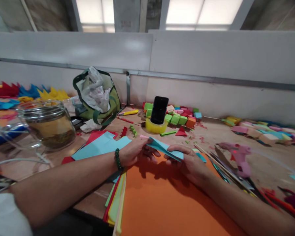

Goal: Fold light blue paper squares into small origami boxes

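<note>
A folded piece of light blue paper [165, 148] is held up between both hands. My left hand [135, 151], with a dark green bead bracelet on its wrist, pinches the paper's left end. At the other end, my right hand [186, 160] grips it with the thumb on top and fingers below. Under the hands lies a stack of coloured paper with an orange sheet [162, 200] on top. Left of the stack, light blue sheets [100, 146] rest over red ones.
A phone [159, 109] stands in a yellow tape roll [156, 126] among folded paper blocks. A pink glue gun [238, 157] lies right, near sticks and scissors. A glass jar of brown liquid [51, 126], a green bag [98, 98] and a yellow cutter [130, 112] are left.
</note>
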`<state>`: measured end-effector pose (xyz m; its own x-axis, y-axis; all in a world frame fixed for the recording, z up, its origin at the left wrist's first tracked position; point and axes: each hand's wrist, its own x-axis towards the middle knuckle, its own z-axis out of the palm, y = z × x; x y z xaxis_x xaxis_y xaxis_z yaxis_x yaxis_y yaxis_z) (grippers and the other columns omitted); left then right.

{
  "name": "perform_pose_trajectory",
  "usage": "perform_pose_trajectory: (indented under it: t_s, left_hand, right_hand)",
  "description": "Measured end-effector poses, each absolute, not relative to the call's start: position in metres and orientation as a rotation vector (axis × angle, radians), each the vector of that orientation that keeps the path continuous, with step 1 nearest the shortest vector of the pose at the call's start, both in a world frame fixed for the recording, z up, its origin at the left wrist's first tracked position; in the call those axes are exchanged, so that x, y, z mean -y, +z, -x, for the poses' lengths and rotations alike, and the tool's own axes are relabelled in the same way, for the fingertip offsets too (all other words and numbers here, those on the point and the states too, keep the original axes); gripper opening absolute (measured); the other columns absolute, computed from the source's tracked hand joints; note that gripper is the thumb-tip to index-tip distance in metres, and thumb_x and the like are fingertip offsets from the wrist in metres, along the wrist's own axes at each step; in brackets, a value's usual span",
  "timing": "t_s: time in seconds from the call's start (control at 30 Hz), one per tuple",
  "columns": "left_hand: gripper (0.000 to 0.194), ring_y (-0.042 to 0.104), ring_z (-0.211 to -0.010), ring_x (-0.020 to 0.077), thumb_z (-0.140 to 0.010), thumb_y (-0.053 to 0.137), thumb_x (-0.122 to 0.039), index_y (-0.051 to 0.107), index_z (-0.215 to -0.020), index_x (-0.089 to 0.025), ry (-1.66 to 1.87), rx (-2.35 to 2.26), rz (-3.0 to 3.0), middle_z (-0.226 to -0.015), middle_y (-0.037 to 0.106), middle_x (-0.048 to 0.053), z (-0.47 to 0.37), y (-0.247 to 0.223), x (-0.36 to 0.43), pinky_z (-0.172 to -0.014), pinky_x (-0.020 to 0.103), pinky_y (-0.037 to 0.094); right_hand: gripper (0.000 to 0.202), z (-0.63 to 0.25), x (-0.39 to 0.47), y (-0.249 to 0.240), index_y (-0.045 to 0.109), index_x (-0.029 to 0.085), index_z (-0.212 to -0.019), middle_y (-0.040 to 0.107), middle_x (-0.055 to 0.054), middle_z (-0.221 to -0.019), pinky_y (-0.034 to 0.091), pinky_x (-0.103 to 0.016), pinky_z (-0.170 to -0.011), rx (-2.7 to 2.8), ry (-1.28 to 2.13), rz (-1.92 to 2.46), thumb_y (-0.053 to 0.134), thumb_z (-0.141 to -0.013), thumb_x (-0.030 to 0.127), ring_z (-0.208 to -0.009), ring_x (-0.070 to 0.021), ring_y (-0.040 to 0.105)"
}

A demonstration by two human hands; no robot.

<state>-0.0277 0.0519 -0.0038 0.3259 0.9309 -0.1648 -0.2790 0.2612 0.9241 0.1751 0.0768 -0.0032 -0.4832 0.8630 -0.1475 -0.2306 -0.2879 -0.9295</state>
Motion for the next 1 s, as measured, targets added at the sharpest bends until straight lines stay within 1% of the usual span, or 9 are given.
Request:
perform_pose_trajectory:
  t_s: [0.1,0.2,0.43,0.5,0.6,0.7,0.8,0.9,1.0]
  left_hand:
    - [0.045,0.065,-0.058,0.0135,-0.072,0.064,-0.055,0.059,-0.077,-0.011,1.098,-0.741,-0.900,-0.073,0.067,0.006,0.022,-0.002,-0.047,-0.056,0.022,0.049]
    - [0.035,0.058,-0.054,0.0076,-0.071,0.072,-0.043,0.058,-0.074,-0.011,1.173,-0.754,-0.965,-0.067,0.062,0.001,0.017,-0.003,-0.043,-0.055,0.018,0.046]
    - [0.021,0.044,-0.046,0.0041,-0.073,0.064,-0.026,0.052,-0.061,-0.012,1.314,-0.908,-0.912,-0.055,0.054,-0.002,0.011,-0.001,-0.041,-0.047,0.016,0.034]
    - [0.017,0.040,-0.045,0.0044,-0.073,0.059,-0.023,0.054,-0.060,-0.012,1.318,-0.969,-0.958,-0.052,0.050,-0.003,0.012,0.002,-0.040,-0.046,0.017,0.031]
    - [0.012,0.037,-0.046,0.0057,-0.073,0.055,-0.019,0.063,-0.076,-0.012,1.338,-1.031,-1.131,-0.052,0.047,-0.005,0.013,0.008,-0.039,-0.046,0.018,0.029]
    - [0.019,0.048,-0.060,0.0093,-0.074,0.054,-0.019,0.066,-0.087,-0.013,1.368,-1.041,-1.407,-0.062,0.055,-0.003,0.013,0.011,-0.034,-0.059,0.019,0.040]
    - [0.021,0.054,-0.073,0.0131,-0.076,0.055,-0.021,0.068,-0.091,-0.014,1.303,-1.001,-1.652,-0.074,0.062,0.001,0.012,0.010,-0.027,-0.072,0.023,0.044]
    - [0.028,0.053,-0.067,0.0119,-0.076,0.058,-0.023,0.066,-0.101,-0.013,1.223,-0.944,-1.635,-0.073,0.061,0.000,0.010,0.007,-0.022,-0.066,0.023,0.045]
    - [0.024,0.054,-0.062,0.0106,-0.076,0.063,-0.028,0.067,-0.093,-0.012,1.243,-0.880,-1.490,-0.070,0.061,0.001,0.010,0.007,-0.021,-0.060,0.021,0.046]
  right_hand:
    - [0.019,-0.173,-0.078,-0.006,0.073,0.020,-0.070,0.073,-0.003,-0.068,0.050,-0.019,-0.055,1.154,1.770,0.848,0.069,-0.053,0.012,-0.054,-0.0122,0.066]
    - [0.021,-0.171,-0.075,-0.008,0.074,0.021,-0.071,0.073,-0.002,-0.070,0.052,-0.022,-0.059,1.185,1.675,0.846,0.066,-0.053,0.012,-0.055,-0.0124,0.066]
    - [0.022,-0.171,-0.070,-0.012,0.076,0.022,-0.077,0.072,-0.002,-0.070,0.052,-0.030,-0.072,1.536,1.491,0.887,0.062,-0.062,0.014,-0.066,-0.0156,0.065]
    - [0.023,-0.174,-0.069,-0.009,0.077,0.022,-0.079,0.073,-0.004,-0.081,0.051,-0.032,-0.076,1.691,1.453,0.854,0.062,-0.064,0.015,-0.076,-0.0185,0.065]
    - [0.028,-0.178,-0.067,-0.001,0.075,0.022,-0.084,0.067,-0.005,-0.112,0.048,-0.036,-0.087,1.871,1.505,0.692,0.061,-0.061,0.011,-0.100,-0.0237,0.061]
    - [0.033,-0.177,-0.064,0.006,0.069,0.024,-0.096,0.058,-0.005,-0.125,0.045,-0.038,-0.092,1.760,1.627,0.550,0.061,-0.066,0.015,-0.110,-0.0247,0.055]
    - [0.027,-0.172,-0.062,0.004,0.065,0.024,-0.102,0.065,-0.005,-0.105,0.050,-0.032,-0.077,1.707,1.642,0.646,0.064,-0.076,0.026,-0.089,-0.0190,0.061]
    - [0.019,-0.169,-0.059,-0.004,0.068,0.017,-0.083,0.064,-0.002,-0.073,0.047,-0.024,-0.058,1.878,1.574,0.749,0.068,-0.076,0.035,-0.063,-0.0130,0.056]
    - [0.024,-0.171,-0.058,-0.008,0.070,0.015,-0.079,0.063,-0.002,-0.067,0.045,-0.024,-0.057,1.951,1.476,0.776,0.067,-0.077,0.038,-0.061,-0.0130,0.054]
